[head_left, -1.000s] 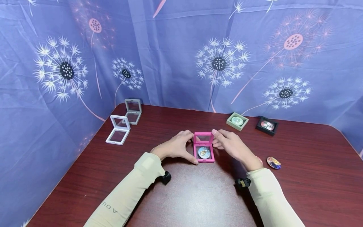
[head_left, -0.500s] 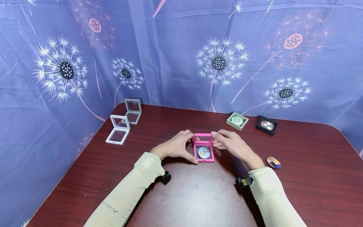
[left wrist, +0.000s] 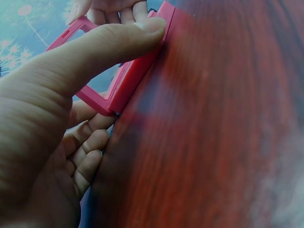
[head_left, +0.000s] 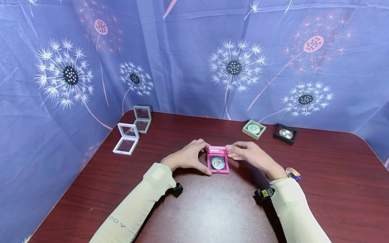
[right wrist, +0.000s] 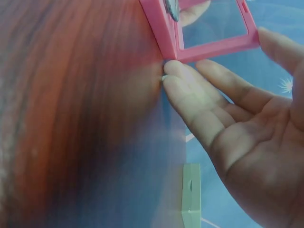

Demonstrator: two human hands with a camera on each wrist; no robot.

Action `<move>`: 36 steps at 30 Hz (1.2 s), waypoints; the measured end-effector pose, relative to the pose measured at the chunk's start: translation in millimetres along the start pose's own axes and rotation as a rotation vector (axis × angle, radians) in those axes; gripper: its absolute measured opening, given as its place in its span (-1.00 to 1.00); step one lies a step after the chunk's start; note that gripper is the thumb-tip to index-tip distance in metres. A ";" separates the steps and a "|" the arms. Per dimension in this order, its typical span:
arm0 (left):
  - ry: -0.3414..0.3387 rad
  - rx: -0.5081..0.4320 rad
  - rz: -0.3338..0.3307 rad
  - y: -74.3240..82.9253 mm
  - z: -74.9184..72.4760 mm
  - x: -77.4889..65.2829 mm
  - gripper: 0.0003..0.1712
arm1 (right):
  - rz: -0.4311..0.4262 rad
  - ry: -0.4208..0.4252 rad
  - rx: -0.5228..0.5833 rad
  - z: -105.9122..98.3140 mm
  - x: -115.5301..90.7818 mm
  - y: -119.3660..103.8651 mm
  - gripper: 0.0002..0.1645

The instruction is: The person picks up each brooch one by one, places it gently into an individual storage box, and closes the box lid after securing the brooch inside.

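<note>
A pink display case (head_left: 218, 171) stands on the table in front of me, its hinged lid (head_left: 217, 147) tilted partway over the base. A round badge (head_left: 218, 163) with a blue picture lies on the base's clear film. My left hand (head_left: 187, 157) grips the case from the left, thumb at the front corner and fingers at the back. My right hand (head_left: 252, 156) holds the lid's right side: in the right wrist view the thumb touches the lid frame's (right wrist: 221, 51) outer corner, and the other fingers lie near the hinge.
White (head_left: 126, 145) and grey (head_left: 143, 126) display cases stand open at the left. At the back right are a green case (head_left: 258, 135) and a black case (head_left: 292, 139), each with a badge. A loose badge (head_left: 293, 173) lies beside the right wrist on the dark red table (head_left: 334, 189).
The pink lid has tilted further down toward the base, with my right hand moving along with it. My left hand has kept its place on the case.
</note>
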State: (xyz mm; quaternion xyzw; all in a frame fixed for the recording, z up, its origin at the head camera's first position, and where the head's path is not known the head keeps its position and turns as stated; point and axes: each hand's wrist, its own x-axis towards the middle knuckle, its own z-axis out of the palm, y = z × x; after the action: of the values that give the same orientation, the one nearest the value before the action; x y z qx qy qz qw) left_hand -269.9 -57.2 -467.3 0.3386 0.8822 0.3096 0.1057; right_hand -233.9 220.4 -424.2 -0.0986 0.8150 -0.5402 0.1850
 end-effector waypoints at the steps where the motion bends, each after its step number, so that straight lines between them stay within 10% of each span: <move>1: -0.001 -0.003 0.000 0.0 -0.1 0.0 -0.01 | -0.005 -0.005 -0.002 -0.8 0.2 1.0 -0.29; 16: -0.006 -0.054 0.011 0.0 -0.7 -2.3 -0.08 | -0.013 0.023 -0.274 -7.1 0.1 6.0 -0.40; 36: 0.003 -0.044 0.012 1.6 -1.4 -3.1 -0.14 | -0.100 -0.058 -0.191 -6.1 0.1 10.5 -0.38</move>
State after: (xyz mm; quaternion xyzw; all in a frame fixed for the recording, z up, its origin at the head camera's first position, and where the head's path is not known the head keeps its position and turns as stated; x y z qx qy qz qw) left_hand -267.3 -59.0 -465.4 0.3411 0.8732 0.3303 0.1099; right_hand -236.0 229.7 -431.8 -0.1722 0.8512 -0.4654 0.1710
